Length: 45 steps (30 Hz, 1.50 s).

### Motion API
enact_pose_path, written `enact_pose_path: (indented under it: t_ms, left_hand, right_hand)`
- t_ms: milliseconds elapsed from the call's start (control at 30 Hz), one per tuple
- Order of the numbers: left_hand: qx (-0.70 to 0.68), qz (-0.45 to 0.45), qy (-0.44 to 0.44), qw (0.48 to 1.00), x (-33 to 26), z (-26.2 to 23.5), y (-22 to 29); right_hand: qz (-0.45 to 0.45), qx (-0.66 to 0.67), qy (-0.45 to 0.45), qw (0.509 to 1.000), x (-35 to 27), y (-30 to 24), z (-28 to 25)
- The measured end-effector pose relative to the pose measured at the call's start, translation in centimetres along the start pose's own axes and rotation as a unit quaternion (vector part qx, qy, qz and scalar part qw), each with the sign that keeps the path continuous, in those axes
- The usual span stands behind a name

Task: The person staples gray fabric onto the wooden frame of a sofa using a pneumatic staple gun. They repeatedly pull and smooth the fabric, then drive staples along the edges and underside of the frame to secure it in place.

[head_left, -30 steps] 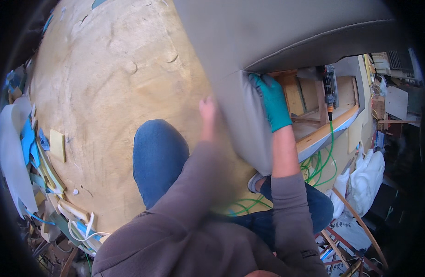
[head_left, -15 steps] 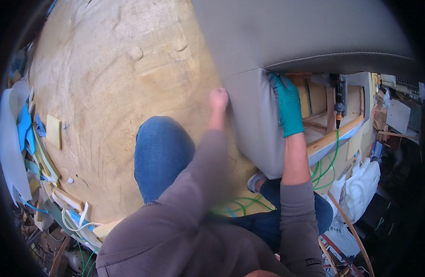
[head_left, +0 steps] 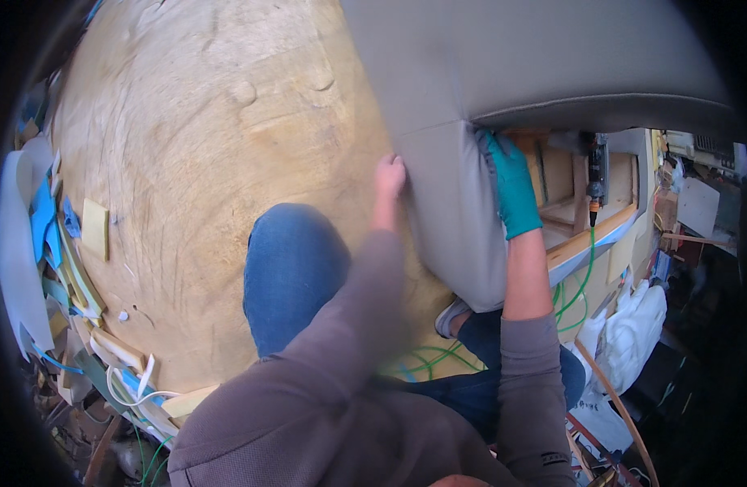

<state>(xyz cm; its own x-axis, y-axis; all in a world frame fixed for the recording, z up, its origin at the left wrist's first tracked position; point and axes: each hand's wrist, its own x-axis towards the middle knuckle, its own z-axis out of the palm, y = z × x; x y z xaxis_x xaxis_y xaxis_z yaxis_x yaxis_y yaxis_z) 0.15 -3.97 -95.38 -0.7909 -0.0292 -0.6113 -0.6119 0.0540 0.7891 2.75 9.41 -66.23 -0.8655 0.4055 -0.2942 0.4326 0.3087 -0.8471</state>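
Curling the bare left hand (head_left: 391,174) at the left edge of the gray cover (head_left: 446,203), up ahead and to the right; not showing if pinching it. Tucking the green-gloved right hand (head_left: 515,191) into a fold of that cover, beside the wooden frame (head_left: 570,246); hiding the fingertips, so not telling if gripping.

Two markings are in view, and neither can be read with certainty. The first is a short dark mark (head_left: 554,458) on the person's right sleeve (head_left: 529,398), close to the lower edge of the view; its characters are too small to make out. The second is a row of dark characters (head_left: 586,403) on a white sheet (head_left: 607,428) at lower right (paper or plastic, the material cannot be determined); these are likewise too small to decipher.
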Motion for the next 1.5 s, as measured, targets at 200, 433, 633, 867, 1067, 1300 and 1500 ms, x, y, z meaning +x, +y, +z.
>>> enact_pose_path:
  t_ms: [200,433,633,867,1067,1300,1500]
  left_hand:
    - [-0.083,0.007,0.010,0.996,-0.9,-0.9,4.3]
    - [-0.084,-0.029,-0.012,0.996,-0.4,0.4,3.9]
    - [-0.008,-0.052,-0.044,0.998,0.7,0.0,0.1]
    - [0.142,0.075,-0.062,0.985,0.9,0.6,-3.0]
    - [0.284,0.131,-0.089,0.946,3.8,1.3,-5.4]
    - [0.103,0.058,-0.059,0.991,2.4,-0.1,-2.6]
    - [-0.303,-0.155,-0.086,0.937,-0.9,-0.7,1.4]
  right_hand:
    - [-0.002,0.005,0.024,1.000,0.2,0.5,0.5]
    - [-0.050,-0.004,0.034,0.998,-0.5,-0.1,0.9]
    - [-0.044,-0.075,0.015,0.996,-0.3,0.9,0.0]
    - [-0.019,-0.091,-0.215,0.972,-7.1,4.0,-8.2]
    - [0.254,0.185,-0.195,0.929,-7.4,4.5,-7.3]
    - [0.172,-0.005,-0.152,0.973,-7.1,2.1,-7.4]
    - [0.152,-0.030,-0.173,0.973,-7.2,1.2,-8.7]
